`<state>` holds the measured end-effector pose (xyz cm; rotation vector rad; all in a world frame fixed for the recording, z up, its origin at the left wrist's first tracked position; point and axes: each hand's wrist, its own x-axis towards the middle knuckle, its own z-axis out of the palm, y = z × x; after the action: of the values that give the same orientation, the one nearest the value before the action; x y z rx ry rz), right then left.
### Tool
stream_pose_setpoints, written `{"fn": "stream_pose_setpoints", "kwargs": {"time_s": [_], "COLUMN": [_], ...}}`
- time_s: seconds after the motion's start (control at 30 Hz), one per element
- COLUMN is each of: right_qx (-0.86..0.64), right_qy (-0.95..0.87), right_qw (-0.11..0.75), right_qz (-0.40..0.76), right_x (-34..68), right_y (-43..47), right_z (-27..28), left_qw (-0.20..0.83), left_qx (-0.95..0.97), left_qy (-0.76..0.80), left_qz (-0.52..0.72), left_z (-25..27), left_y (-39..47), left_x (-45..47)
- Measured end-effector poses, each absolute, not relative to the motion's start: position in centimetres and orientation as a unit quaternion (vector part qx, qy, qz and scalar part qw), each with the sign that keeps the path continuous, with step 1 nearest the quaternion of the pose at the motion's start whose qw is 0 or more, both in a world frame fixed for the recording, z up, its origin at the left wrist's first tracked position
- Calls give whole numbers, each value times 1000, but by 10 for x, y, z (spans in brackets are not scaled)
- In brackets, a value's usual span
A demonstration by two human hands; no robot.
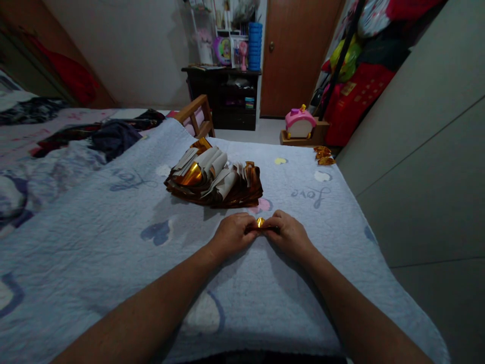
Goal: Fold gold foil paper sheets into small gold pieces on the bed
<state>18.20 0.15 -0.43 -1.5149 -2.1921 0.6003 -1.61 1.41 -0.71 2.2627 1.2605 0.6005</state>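
Observation:
Between my two hands, just above the light blue quilted cover (235,283), is a small piece of shiny gold foil paper (260,222), folded or rolled narrow. My left hand (235,230) pinches its left end and my right hand (290,232) pinches its right end. Most of the paper is hidden by my fingers; only its bright middle and dark edges show. Beyond my left hand lies a loose, fanned heap of gold foil papers (215,177) with pale grey backs. Several folded gold foil pieces (324,155) sit at the cover's far right corner.
Dark crumpled clothes (117,136) lie at the left. A wooden chair (197,116) stands past the far edge, before a dark cabinet (223,96). A pink toy (300,123) rests near the closed door (297,55). Pale panels (424,151) rise along the right side.

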Motion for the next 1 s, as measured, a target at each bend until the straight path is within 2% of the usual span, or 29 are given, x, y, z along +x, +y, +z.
{"fn": "stream_pose_setpoints", "kwargs": {"time_s": [0.47, 1.0], "right_qx": [-508, -551], "right_qy": [-809, -791], "right_qw": [220, 189], "right_qz": [198, 189], "right_x": [184, 179], "right_y": [-2, 2], "right_z": [-12, -8], "left_qw": [185, 195], "left_qx": [876, 827], "left_qy": [393, 489], "left_qz": [210, 198], "left_z": [-12, -6], "left_y": [13, 12], "left_x": [-21, -13]}}
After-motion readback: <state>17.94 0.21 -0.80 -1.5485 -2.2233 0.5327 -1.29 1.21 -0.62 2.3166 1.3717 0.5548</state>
